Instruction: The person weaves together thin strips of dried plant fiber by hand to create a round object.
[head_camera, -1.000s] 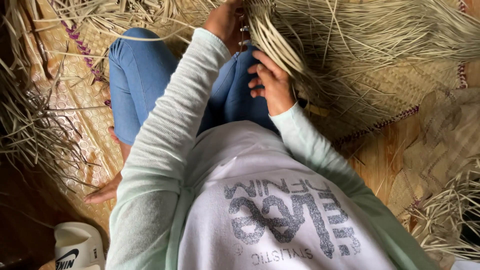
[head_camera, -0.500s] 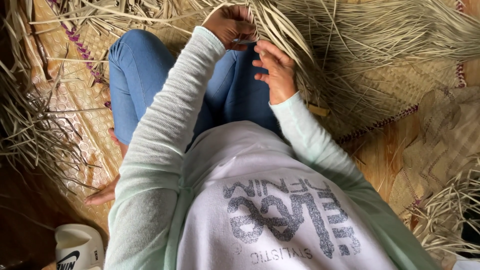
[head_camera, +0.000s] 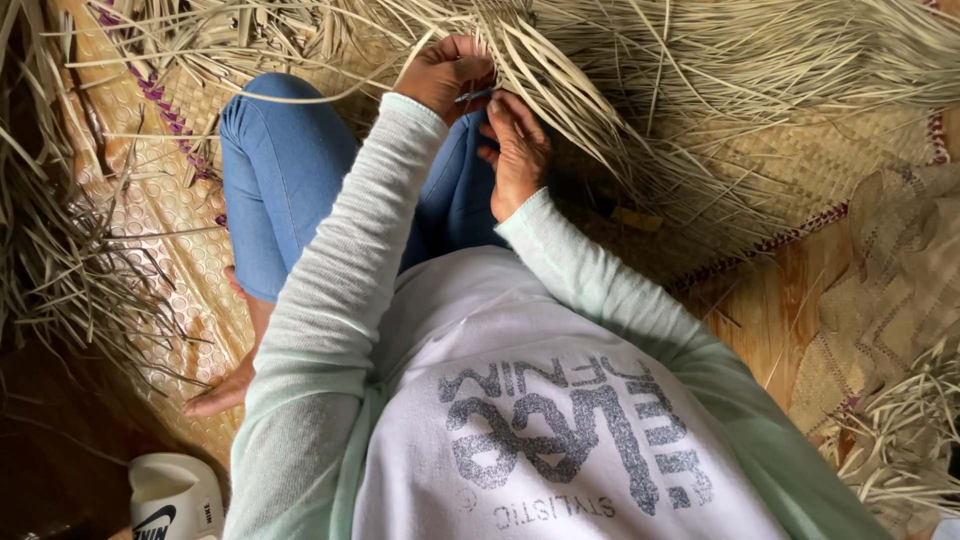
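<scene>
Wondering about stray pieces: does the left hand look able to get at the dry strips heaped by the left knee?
Probably yes. The left hand is up at the strands, and nothing blocks the way to the heap beside the knee.

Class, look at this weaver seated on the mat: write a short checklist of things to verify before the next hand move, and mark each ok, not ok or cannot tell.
1. Left hand closed on the dried strips: ok.
2. Right hand beside it, fingers touching the same strips: ok.
3. Thin bluish thing between the hands, what it is: cannot tell.
4. Loose strips within reach at the upper edge: ok.
5. Woven mat flat under the legs: ok.
6. White sandal away from the hands: ok.
</scene>
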